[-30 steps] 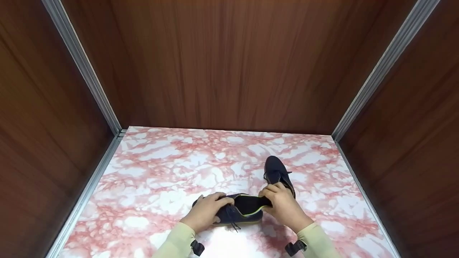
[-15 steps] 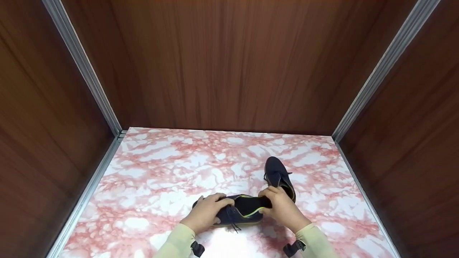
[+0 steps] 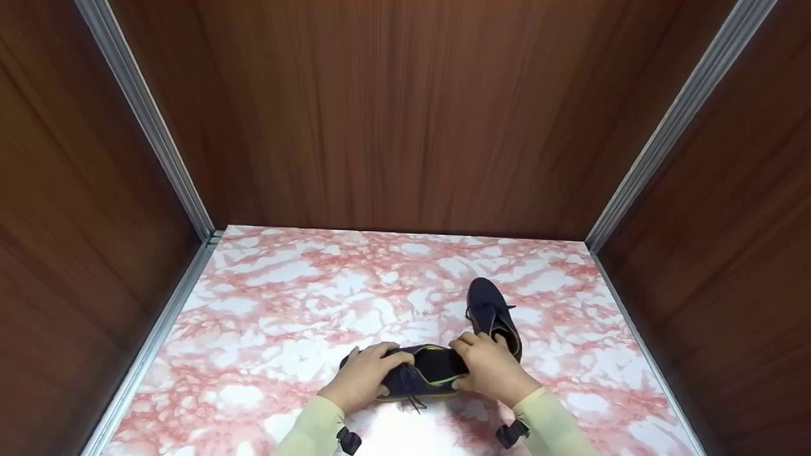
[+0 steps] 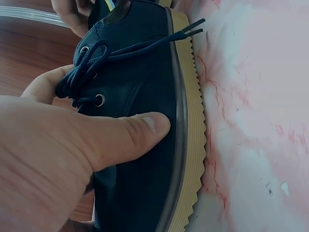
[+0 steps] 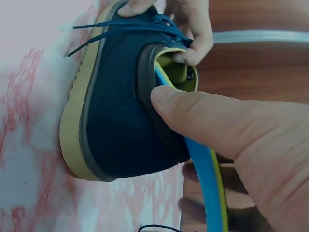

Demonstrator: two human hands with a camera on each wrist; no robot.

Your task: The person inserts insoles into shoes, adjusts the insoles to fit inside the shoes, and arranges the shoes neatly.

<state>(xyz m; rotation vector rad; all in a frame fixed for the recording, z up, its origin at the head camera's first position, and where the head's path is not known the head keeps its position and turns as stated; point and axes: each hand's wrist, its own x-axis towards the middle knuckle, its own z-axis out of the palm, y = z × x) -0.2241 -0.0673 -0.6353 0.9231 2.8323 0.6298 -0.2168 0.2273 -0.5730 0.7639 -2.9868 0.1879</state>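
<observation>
A navy lace-up shoe (image 3: 418, 387) with a tan sole lies crosswise before me, toe to the left. My left hand (image 3: 362, 375) grips its front, the thumb pressing the side near the eyelets in the left wrist view. My right hand (image 3: 497, 375) is at the heel opening and holds an insole, whose blue and yellow edge (image 5: 205, 181) shows in the right wrist view. One end of the insole is inside the shoe; the other projects past the heel. The right thumb lies against the shoe's collar. Untied lace ends (image 4: 188, 31) hang over the side.
A matching navy shoe (image 3: 485, 296) stands just beyond my right hand, toe pointing away. Both shoes are on a red-and-white marbled surface (image 3: 285, 304), enclosed by brown wood-grain panels (image 3: 405, 114) with metal corner rails (image 3: 671, 126).
My right hand has moved slightly left and toward me, closer to the shoe's heel, and the insole has gone further into the shoe. The left hand and the second shoe have stayed put.
</observation>
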